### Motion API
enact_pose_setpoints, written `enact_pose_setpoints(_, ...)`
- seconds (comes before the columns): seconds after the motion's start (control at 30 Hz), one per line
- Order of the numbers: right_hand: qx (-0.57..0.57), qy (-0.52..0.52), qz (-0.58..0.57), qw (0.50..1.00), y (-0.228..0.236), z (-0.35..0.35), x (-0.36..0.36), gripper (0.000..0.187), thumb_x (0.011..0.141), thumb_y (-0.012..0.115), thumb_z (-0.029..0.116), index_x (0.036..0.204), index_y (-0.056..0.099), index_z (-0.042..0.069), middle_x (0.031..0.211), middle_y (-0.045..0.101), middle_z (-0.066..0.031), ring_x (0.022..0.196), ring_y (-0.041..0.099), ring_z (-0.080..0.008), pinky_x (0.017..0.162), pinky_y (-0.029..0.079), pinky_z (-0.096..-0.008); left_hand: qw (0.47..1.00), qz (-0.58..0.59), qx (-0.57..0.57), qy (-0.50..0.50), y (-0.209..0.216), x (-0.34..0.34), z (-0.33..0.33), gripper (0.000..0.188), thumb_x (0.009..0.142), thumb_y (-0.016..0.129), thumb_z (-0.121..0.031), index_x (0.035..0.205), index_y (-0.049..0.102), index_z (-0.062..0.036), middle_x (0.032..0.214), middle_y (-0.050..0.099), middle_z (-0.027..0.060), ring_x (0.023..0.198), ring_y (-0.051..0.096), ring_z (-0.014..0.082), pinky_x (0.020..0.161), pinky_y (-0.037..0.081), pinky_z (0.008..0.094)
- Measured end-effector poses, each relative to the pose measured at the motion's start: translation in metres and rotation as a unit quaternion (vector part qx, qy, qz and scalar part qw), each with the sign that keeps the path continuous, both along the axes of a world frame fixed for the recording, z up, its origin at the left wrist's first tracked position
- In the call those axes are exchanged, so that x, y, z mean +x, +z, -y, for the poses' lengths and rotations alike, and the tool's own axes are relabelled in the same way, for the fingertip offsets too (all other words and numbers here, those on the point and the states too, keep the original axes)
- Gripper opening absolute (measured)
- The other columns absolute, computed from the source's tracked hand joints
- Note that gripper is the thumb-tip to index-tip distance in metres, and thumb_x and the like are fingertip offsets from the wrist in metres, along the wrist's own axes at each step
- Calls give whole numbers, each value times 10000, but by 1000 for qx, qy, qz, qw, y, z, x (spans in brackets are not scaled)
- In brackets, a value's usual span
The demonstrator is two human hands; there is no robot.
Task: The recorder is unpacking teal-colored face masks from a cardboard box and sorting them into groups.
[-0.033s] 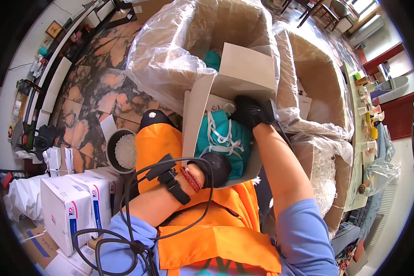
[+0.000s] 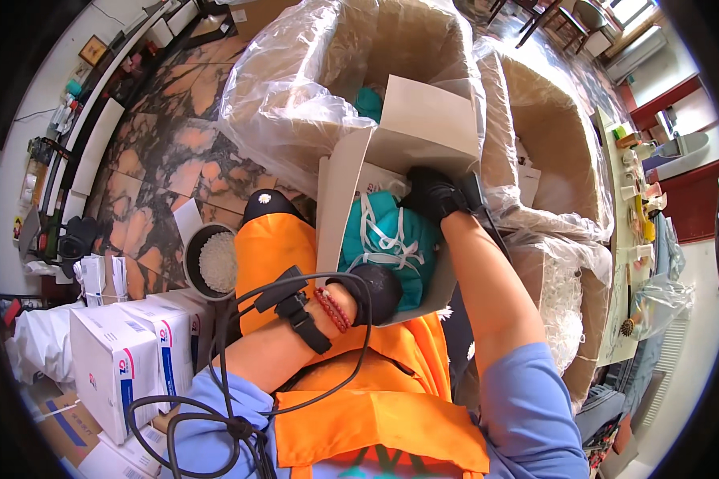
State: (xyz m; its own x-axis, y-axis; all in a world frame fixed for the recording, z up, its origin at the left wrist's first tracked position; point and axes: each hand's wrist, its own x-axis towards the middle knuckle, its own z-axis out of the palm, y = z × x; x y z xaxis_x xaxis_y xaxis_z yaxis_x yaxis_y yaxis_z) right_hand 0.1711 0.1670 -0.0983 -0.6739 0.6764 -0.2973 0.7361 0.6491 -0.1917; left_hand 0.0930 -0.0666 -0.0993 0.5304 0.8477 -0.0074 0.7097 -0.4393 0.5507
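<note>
Carton, cardboard, one, open-topped, lying above the lap; far flap raised, left wall standing. Contents: teal fabric bundle, bearing loose white ties across its upper face; it fills most of the carton from the left wall toward the right one, a white printed sheet showing beyond it near the far edge.

Left hand, black-gloved: at the carton's near edge, against the bundle's near side; fingers largely hidden, grip cannot be told.

Right hand, black-gloved: inside the far right corner, at the bundle's far right edge, the forearm passing over the right wall; fingers merge in the dark glove, width of grip cannot be told.

Room: between the hands, the bundle's middle lies uncovered, open from above. Beyond the far flap, a large plastic-lined carton stands close; a second lined carton adjoins it at right, limiting that side. Left of the carton, past the orange-covered knee, a dark pot of white granules and patterned tiled floor.
</note>
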Motion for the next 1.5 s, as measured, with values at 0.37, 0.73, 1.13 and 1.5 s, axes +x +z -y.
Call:
enact_pose_setpoints(0.37, -28, 23, 17, 999, -26, -16, 28, 760, 699, 757, 537, 1258, 621, 41, 1287, 585, -242, 1199, 549, -429, 1032, 457, -449, 994, -46, -89, 37, 22, 2, -11, 193, 791, 621, -218, 853, 751, -90, 881, 713, 164, 810, 695, 347, 745, 558, 454)
enact_pose_setpoints(0.73, -91, -78, 40, 992, -20, -15, 22, 932, 724, 603, 750, 1290, 606, 9, 1366, 547, -246, 1288, 506, -384, 1100, 390, -432, 988, -91, -122, 33, 37, 3, -15, 195, 796, 607, -207, 870, 750, -96, 906, 706, 192, 841, 690, 360, 775, 554, 468)
enact_pose_setpoints(1.13, -196, -66, 12, 978, 32, -1, 29, 914, 732, 639, 743, 1392, 556, 116, 1409, 536, -202, 1309, 494, -358, 1107, 360, -404, 990, -61, -121, 42, 28, 1, -20, 188, 809, 605, -179, 890, 753, -98, 878, 711, 171, 830, 691, 353, 760, 554, 446)
enact_pose_setpoints(1.5, -354, -107, -204, 906, 52, 4, 31, 765, 860, 567, 685, 1285, 636, 53, 1295, 633, -183, 1219, 572, -303, 1049, 394, -348, 989, -48, -132, 52, 40, -3, -26, 219, 829, 614, -212, 950, 759, -100, 926, 715, 181, 846, 694, 342, 805, 550, 428)
